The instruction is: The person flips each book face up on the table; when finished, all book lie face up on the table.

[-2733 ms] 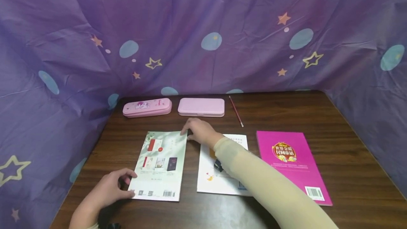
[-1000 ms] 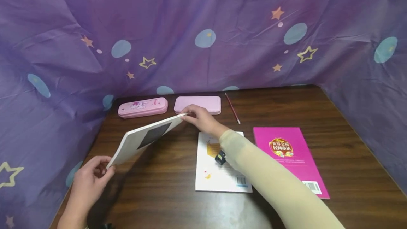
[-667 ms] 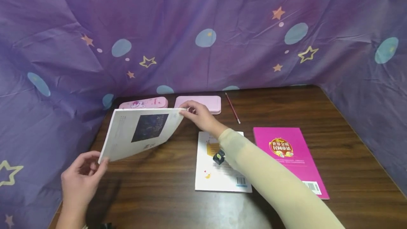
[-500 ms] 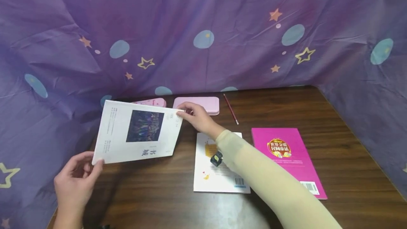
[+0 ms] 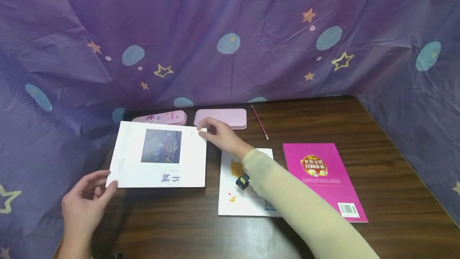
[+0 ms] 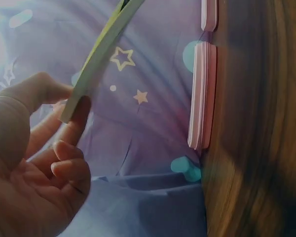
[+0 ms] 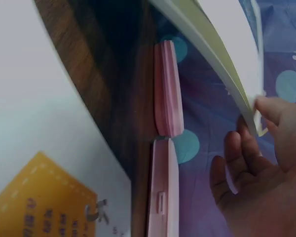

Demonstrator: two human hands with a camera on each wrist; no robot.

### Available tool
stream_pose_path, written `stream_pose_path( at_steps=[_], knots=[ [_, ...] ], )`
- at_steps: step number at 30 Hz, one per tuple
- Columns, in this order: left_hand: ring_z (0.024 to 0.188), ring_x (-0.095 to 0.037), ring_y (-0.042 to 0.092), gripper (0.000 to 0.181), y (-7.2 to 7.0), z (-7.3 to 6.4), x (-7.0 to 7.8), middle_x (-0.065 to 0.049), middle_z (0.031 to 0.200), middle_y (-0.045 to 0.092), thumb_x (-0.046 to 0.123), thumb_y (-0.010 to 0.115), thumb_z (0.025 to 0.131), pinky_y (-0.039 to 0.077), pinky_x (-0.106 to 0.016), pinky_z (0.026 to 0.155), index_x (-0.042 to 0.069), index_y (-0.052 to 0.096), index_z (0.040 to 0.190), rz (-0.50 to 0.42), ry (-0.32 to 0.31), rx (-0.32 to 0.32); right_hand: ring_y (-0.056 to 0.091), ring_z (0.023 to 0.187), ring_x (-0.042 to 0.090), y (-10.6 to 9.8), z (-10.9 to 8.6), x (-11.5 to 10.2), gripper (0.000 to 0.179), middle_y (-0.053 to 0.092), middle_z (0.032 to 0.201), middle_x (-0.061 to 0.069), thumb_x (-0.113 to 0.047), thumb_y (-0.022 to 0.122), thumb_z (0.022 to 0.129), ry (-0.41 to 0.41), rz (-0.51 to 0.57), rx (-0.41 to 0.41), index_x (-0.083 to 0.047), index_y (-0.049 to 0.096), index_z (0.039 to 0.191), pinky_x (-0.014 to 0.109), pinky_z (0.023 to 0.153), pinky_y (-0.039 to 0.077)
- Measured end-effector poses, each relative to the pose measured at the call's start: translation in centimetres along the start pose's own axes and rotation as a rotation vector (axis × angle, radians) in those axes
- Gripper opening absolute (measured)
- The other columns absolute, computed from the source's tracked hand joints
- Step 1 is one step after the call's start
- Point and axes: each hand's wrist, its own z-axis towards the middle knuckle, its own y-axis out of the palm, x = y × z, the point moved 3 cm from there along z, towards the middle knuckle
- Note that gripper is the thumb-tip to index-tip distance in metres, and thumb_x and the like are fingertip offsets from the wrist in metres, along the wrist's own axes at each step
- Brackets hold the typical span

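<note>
Both hands hold a white magazine (image 5: 194, 157) with a dark square picture and blue characters, raised above the table with its cover towards me. My left hand (image 5: 84, 203) pinches its near left corner between thumb and fingers. At the far right corner my right hand (image 5: 224, 135) pinches it the same way. In the left wrist view the magazine (image 6: 96, 61) shows edge-on. The right wrist view shows its pages (image 7: 232, 44) slightly parted. Below the right forearm lies a white book (image 5: 228, 183) with an orange patch, partly hidden by the sleeve.
A magenta book (image 5: 323, 183) lies at the right of the wooden table (image 5: 172, 227). Along the back are a pink pencil case with a rabbit (image 5: 176, 117), half covered by the magazine, a plain pink case (image 5: 226, 117) and a red pencil (image 5: 259, 121). A purple curtain (image 5: 194, 19) surrounds the table.
The magazine, flat with its back cover up earlier, has been lifted and turned over, so its front cover now faces me. My left hand has moved left; both hands keep hold of it.
</note>
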Motion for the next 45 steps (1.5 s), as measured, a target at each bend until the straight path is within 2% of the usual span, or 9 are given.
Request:
stream_pose_path(
  at_steps=[5, 10, 14, 19, 23, 30, 38, 41, 45],
  knots=[
    [0.054, 0.007, 0.048, 0.031, 0.0, -0.2, -0.9, 0.043, 0.068, 0.058, 0.009, 0.089, 0.078, 0.037, -0.009, 0.054, 0.009, 0.079, 0.107, 0.122, -0.143, -0.086, 0.058, 0.088, 0.013, 0.5, -0.4, 0.8, 0.022, 0.067, 0.101, -0.001, -0.019, 0.075, 0.096, 0.008, -0.066, -0.083, -0.020, 0.071, 0.117, 0.027, 0.081, 0.050],
    [0.063, 0.019, 0.053, 0.033, 0.4, -0.4, -2.0, 0.014, 0.074, 0.077, 0.021, 0.089, 0.081, 0.040, -0.003, 0.059, 0.010, 0.079, 0.110, 0.227, -0.229, -0.236, 0.061, 0.089, 0.012, 1.1, -0.6, 1.4, 0.022, 0.071, 0.103, 0.000, -0.020, 0.077, 0.093, 0.029, -0.176, -0.126, -0.021, 0.073, 0.115, 0.029, 0.083, 0.050],
    [0.061, 0.008, 0.060, 0.036, 0.7, -0.4, -2.6, -0.009, 0.085, 0.080, 0.025, 0.088, 0.083, 0.042, -0.015, 0.051, 0.006, 0.078, 0.112, 0.271, -0.232, -0.365, 0.063, 0.095, 0.011, 1.3, -0.9, 1.6, 0.022, 0.073, 0.103, -0.006, -0.028, 0.078, 0.092, 0.111, -0.280, -0.157, -0.028, 0.073, 0.113, 0.041, 0.099, 0.040],
    [0.081, -0.017, 0.077, 0.044, 1.0, -0.5, -3.6, -0.015, 0.097, 0.080, 0.031, 0.086, 0.084, 0.050, -0.020, 0.060, 0.004, 0.076, 0.117, 0.298, -0.291, -0.512, 0.063, 0.098, 0.012, 1.8, -1.4, 2.0, 0.021, 0.074, 0.103, -0.008, -0.027, 0.077, 0.093, 0.167, -0.318, -0.242, -0.028, 0.074, 0.114, 0.051, 0.104, 0.030],
    [0.092, -0.032, 0.077, 0.047, 1.3, -0.7, -4.4, -0.017, 0.099, 0.079, 0.037, 0.085, 0.084, 0.056, -0.032, 0.069, 0.004, 0.077, 0.117, 0.336, -0.325, -0.602, 0.063, 0.100, 0.012, 2.1, -1.7, 2.5, 0.020, 0.075, 0.105, -0.009, -0.026, 0.076, 0.094, 0.182, -0.350, -0.296, -0.029, 0.075, 0.114, 0.049, 0.105, 0.031],
    [0.099, -0.039, 0.074, 0.041, 1.8, -1.2, -5.3, -0.011, 0.091, 0.080, 0.034, 0.086, 0.082, 0.047, -0.061, 0.093, 0.006, 0.079, 0.111, 0.403, -0.272, -0.650, 0.066, 0.111, 0.016, 2.4, -1.8, 2.3, 0.020, 0.076, 0.120, -0.009, -0.026, 0.078, 0.092, 0.166, -0.356, -0.287, -0.029, 0.078, 0.111, 0.046, 0.104, 0.030],
    [0.082, -0.029, 0.074, 0.030, 1.8, -1.5, -5.6, -0.005, 0.081, 0.079, 0.027, 0.088, 0.078, 0.050, -0.054, 0.085, 0.009, 0.082, 0.101, 0.460, -0.213, -0.643, 0.063, 0.123, 0.017, 3.2, -2.0, 1.8, 0.026, 0.075, 0.124, -0.010, -0.028, 0.083, 0.087, 0.143, -0.450, -0.281, -0.032, 0.079, 0.113, 0.044, 0.103, 0.032],
    [0.073, -0.018, 0.070, 0.027, 1.9, -1.4, -5.5, -0.001, 0.077, 0.078, 0.025, 0.088, 0.078, 0.051, -0.050, 0.079, 0.009, 0.083, 0.099, 0.470, -0.214, -0.668, 0.058, 0.126, 0.020, 3.4, -2.3, 1.5, 0.031, 0.071, 0.130, -0.007, -0.031, 0.084, 0.085, 0.124, -0.522, -0.291, -0.032, 0.079, 0.115, 0.045, 0.105, 0.033],
    [0.076, -0.019, 0.069, 0.026, 2.2, -0.8, -5.2, -0.003, 0.080, 0.077, 0.024, 0.086, 0.080, 0.053, -0.047, 0.075, 0.008, 0.082, 0.100, 0.482, -0.212, -0.730, 0.053, 0.127, 0.021, 3.6, -2.6, 1.2, 0.032, 0.065, 0.132, -0.002, -0.035, 0.084, 0.084, 0.110, -0.592, -0.294, -0.032, 0.078, 0.116, 0.047, 0.107, 0.033]
  ],
)
